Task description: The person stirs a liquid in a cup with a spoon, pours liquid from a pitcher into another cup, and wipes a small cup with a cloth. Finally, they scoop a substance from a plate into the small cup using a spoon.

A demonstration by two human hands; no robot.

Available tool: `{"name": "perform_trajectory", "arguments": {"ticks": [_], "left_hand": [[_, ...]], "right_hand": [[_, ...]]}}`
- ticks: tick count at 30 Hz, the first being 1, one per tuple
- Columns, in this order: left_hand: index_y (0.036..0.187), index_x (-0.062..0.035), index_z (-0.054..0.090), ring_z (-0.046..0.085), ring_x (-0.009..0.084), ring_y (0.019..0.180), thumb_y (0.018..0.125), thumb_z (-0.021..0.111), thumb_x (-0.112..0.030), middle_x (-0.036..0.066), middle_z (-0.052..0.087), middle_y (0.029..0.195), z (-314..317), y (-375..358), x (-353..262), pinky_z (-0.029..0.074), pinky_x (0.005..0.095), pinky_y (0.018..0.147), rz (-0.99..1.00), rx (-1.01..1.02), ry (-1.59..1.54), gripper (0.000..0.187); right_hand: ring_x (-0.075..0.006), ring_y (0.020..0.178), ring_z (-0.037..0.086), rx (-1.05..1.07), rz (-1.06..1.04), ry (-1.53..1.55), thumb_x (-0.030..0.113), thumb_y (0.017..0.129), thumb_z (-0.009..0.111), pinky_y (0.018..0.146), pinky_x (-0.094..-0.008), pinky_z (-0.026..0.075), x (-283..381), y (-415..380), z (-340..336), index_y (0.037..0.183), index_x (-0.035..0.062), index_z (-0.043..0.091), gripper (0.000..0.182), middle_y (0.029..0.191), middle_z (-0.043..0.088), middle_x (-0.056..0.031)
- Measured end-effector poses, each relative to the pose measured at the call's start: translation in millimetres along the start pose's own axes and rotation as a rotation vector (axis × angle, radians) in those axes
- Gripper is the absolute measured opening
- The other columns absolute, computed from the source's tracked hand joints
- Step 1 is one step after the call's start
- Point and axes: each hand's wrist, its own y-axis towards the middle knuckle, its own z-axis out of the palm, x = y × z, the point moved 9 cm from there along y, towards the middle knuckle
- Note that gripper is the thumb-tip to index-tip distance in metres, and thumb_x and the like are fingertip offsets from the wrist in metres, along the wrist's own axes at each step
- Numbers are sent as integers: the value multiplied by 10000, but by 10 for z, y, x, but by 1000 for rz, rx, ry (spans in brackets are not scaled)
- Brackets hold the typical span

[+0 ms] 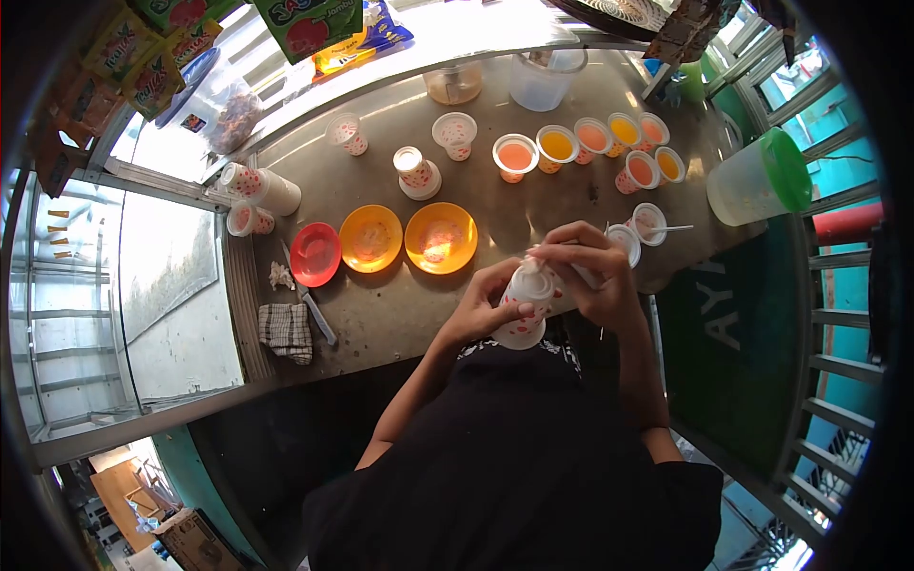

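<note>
My left hand (481,309) is wrapped round a white cup with red spots (520,327), held close to my body with its wide end toward me. My right hand (598,271) is above the cup's narrow end, thumb and fingertips pinched together on a small pale bit that I cannot make out. Just beyond my right hand are a white cup (625,244) and another cup with a white stick (649,223). Ahead of my left hand lie two orange plates (466,217) (371,211) and a red plate (317,228).
Several cups of orange and pink drink (515,155) stand at the back right. Spotted cups (417,169) (457,127) stand farther left. A knife (322,324) and checked cloth (284,331) lie at left. A green-lidded container (747,186) stands right; packets (309,24) hang above.
</note>
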Motion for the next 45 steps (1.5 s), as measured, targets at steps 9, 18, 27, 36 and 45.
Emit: {"name": "perform_trajectory", "arguments": {"ticks": [9, 18, 27, 36, 45], "left_hand": [[1379, 40, 355, 578, 234, 1042, 908, 371, -573, 137, 554, 1155, -109, 41, -221, 449, 387, 961, 91, -63, -170, 773], [1224, -46, 417, 579, 172, 967, 810, 703, -410, 81, 539, 1023, -259, -32, -134, 502, 304, 840, 193, -241, -351, 621], [1216, 11, 501, 502, 205, 1147, 789, 631, -474, 104, 466, 1245, -244, 11, -164, 474, 330, 946, 151, -231, -407, 659], [987, -123, 626, 150, 303, 1420, 736, 576, -677, 98, 189, 1541, -13, -3, -363, 177, 646, 1111, 315, 16, -546, 610], [886, -232, 673, 100, 309, 1440, 733, 501, -770, 49, 123, 1576, 30, 61, -248, 114, 603, 1132, 335, 40, -612, 586]], "right_hand": [[-205, 878, 642, -346, -175, 20, -101, 789, 628, 750, -307, 526, 140, -133, -242, 962, 21, 696, 223, 974, 611, -130], [-246, 904, 652, 0, -170, -18, -107, 737, 625, 795, -326, 520, 200, -239, 326, 838, 25, 686, 177, 956, 625, -117], [-243, 917, 645, -128, -239, -22, -55, 765, 597, 851, -329, 493, 325, -81, 217, 851, -29, 656, 108, 968, 644, -138], [-227, 842, 640, 34, -299, 189, 73, 822, 647, 798, -337, 501, 400, -344, 426, 808, -9, 627, 86, 905, 638, -126], [-195, 884, 613, -104, -113, 431, 220, 929, 593, 815, -303, 468, -66, -513, 482, 878, -12, 608, 238, 941, 634, -123]]}}
